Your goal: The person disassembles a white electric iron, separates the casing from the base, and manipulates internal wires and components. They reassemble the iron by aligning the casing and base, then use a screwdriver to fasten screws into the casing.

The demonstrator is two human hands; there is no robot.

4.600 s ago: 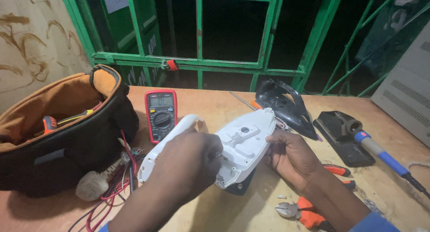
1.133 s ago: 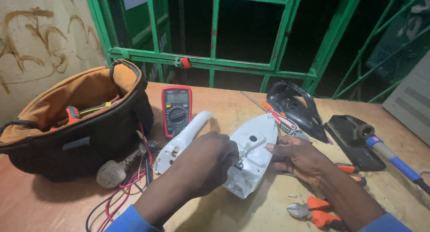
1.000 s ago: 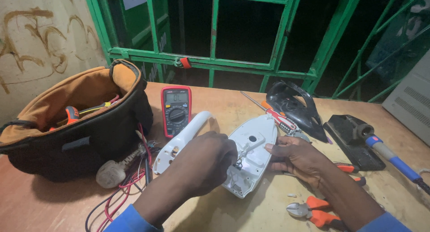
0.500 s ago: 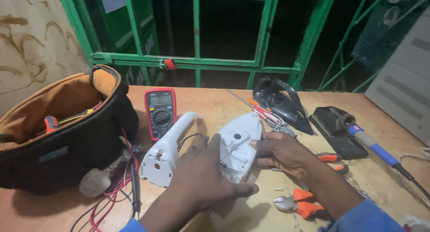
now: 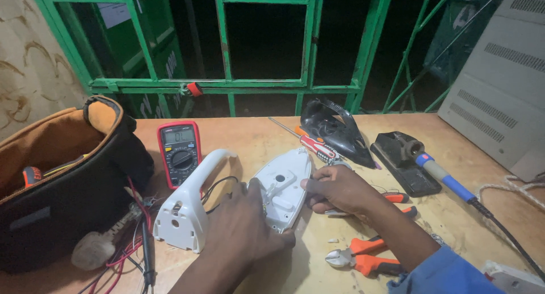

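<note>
A white iron body (image 5: 283, 187) lies flat on the wooden table (image 5: 250, 136), pointed end away from me. My left hand (image 5: 241, 228) grips its near left side. My right hand (image 5: 339, 187) holds its right edge, fingertips on the shell. The detached white iron handle (image 5: 190, 202) stands just left of the body, joined to it by thin dark wires. Neither hand touches the handle.
A red multimeter (image 5: 179, 152) lies behind the handle. An open black and orange tool bag (image 5: 62, 174) sits at left, with a plug and red and black leads in front. Black iron cover (image 5: 336, 132), red screwdriver (image 5: 312, 143), soldering iron (image 5: 440, 174) on its stand, orange cutters (image 5: 363, 260) lie right.
The handle has come off the iron body and now stands apart to its left. Both hands have shifted onto the body, which lies flatter on the table.
</note>
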